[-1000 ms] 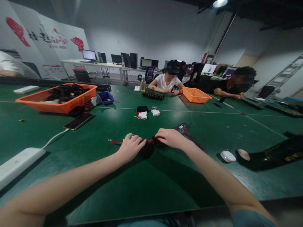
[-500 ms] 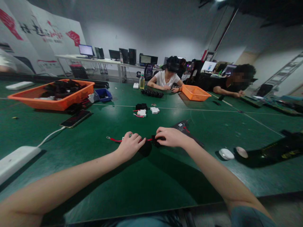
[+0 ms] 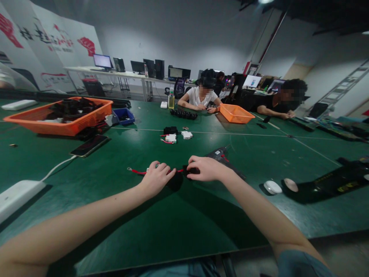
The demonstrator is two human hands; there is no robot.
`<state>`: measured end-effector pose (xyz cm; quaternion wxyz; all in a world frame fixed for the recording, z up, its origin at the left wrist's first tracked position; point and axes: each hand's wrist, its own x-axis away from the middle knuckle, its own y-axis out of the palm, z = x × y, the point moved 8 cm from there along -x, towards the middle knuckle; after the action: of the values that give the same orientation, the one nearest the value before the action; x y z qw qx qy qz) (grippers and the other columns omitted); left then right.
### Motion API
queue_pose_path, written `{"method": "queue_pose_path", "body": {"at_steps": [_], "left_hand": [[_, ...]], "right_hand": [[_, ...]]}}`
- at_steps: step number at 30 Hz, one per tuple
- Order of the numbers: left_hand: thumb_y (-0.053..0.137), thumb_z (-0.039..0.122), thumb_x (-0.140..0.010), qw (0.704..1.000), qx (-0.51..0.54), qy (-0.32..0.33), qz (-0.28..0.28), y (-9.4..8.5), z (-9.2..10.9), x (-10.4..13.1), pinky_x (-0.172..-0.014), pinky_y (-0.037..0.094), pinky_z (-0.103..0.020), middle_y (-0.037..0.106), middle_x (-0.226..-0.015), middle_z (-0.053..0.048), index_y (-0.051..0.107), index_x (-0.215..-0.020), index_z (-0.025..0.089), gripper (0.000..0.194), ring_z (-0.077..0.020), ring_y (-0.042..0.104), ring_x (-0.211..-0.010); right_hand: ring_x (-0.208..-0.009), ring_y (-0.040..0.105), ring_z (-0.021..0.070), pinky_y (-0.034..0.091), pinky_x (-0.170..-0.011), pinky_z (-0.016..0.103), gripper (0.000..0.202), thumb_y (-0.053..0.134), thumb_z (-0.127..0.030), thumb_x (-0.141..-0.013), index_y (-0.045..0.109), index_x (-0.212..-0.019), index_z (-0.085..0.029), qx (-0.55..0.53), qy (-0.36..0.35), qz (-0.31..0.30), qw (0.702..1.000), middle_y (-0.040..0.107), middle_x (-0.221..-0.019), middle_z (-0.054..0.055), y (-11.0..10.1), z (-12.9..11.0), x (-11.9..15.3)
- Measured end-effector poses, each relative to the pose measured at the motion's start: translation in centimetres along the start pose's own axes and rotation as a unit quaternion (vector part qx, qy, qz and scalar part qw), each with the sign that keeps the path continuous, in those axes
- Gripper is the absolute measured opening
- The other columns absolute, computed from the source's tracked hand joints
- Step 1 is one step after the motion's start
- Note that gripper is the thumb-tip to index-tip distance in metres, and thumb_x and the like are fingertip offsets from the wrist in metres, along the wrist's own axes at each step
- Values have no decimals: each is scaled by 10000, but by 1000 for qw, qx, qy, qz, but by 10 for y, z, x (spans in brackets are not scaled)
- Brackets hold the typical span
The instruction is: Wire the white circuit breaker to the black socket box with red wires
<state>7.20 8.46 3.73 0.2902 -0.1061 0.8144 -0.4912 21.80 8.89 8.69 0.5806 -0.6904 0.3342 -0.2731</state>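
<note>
My left hand [image 3: 156, 179] is closed over a white part, mostly hidden under the fingers. A red cable [image 3: 138, 172] with a metal ring terminal sticks out to its left, and a short red stretch shows between my hands. My right hand [image 3: 201, 168] grips a black block-shaped part [image 3: 188, 171] at the right end of that red stretch. Just behind my right hand lies a dark power screwdriver [image 3: 220, 154], partly covered by my forearm. Farther back are two white connectors, one with red leads [image 3: 170, 138] and one plain [image 3: 186, 135], beside a black piece [image 3: 170, 130].
An orange basket [image 3: 54, 129] of black parts stands left, near a blue bin [image 3: 123, 116], a phone [image 3: 90, 146] and a white power strip [image 3: 20, 198]. A white round case [image 3: 272, 187] and a black bag-like item [image 3: 328, 182] lie right. Two people sit opposite, near another orange basket [image 3: 236, 114].
The whole view has shifted slightly, so things appear a little farther left. Both hands keep nearly the same pose and grip.
</note>
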Motion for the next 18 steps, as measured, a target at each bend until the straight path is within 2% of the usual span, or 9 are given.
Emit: {"method": "queue_pose_path", "body": {"at_steps": [2, 6, 11, 12, 14, 16, 18], "left_hand": [[517, 120, -925, 1000, 0, 0, 0, 0, 0, 0, -903, 386, -466, 678, -1041, -93, 588, -1272, 207, 364, -254, 590, -1010], [512, 131, -931, 1000, 0, -2, 0, 0, 1, 0, -914, 379, -472, 677, -1037, -93, 588, -1270, 205, 356, -252, 587, -1006], [498, 135, -941, 1000, -3, 1, 4, 0, 2, 0, -901, 384, -457, 674, -1039, -95, 583, -1280, 203, 356, -249, 585, -1005], [501, 129, -936, 1000, -3, 2, 5, 1, 2, 0, -902, 385, -456, 674, -1041, -97, 583, -1282, 205, 364, -249, 584, -1009], [513, 119, -922, 1000, -3, 3, 6, 2, 1, 0, -909, 383, -464, 674, -1041, -96, 584, -1283, 210, 380, -252, 586, -1005], [529, 114, -907, 1000, -2, 2, 4, 4, 1, 1, -915, 381, -478, 675, -1041, -93, 583, -1290, 215, 400, -258, 588, -998], [543, 112, -894, 1000, -2, 1, 1, 4, 0, 1, -922, 380, -486, 673, -1056, -93, 579, -1302, 216, 423, -265, 588, -1007]], "right_hand": [[-895, 656, 222, 490, -772, 334, 421, 618, -545, -880, 723, -1091, -197, -4, 2, -2, 1000, 633, -1165, 96, 0, -1, 1], [-901, 649, 219, 487, -765, 318, 425, 651, -540, -854, 701, -1105, -201, -7, 2, -8, 1000, 630, -1160, 90, -2, -2, 2], [-957, 642, 227, 482, -777, 309, 450, 637, -529, -858, 651, -1176, -211, -1, 41, -9, 999, 638, -1179, 86, -23, 4, 10], [-978, 641, 235, 481, -792, 313, 443, 632, -537, -857, 653, -1160, -216, 12, 80, -15, 997, 648, -1171, 85, -28, 12, 14], [-1021, 641, 269, 481, -833, 343, 463, 627, -562, -840, 655, -1133, -204, 54, 203, -29, 977, 668, -1160, 105, -37, 38, 26], [-1036, 647, 326, 489, -857, 400, 524, 661, -577, -792, 667, -1108, -160, 89, 327, -43, 940, 683, -1139, 161, -41, 67, 42], [-1011, 664, 366, 506, -845, 435, 560, 743, -561, -701, 697, -1052, -127, 96, 398, -55, 910, 704, -1076, 199, -38, 90, 54]]}}
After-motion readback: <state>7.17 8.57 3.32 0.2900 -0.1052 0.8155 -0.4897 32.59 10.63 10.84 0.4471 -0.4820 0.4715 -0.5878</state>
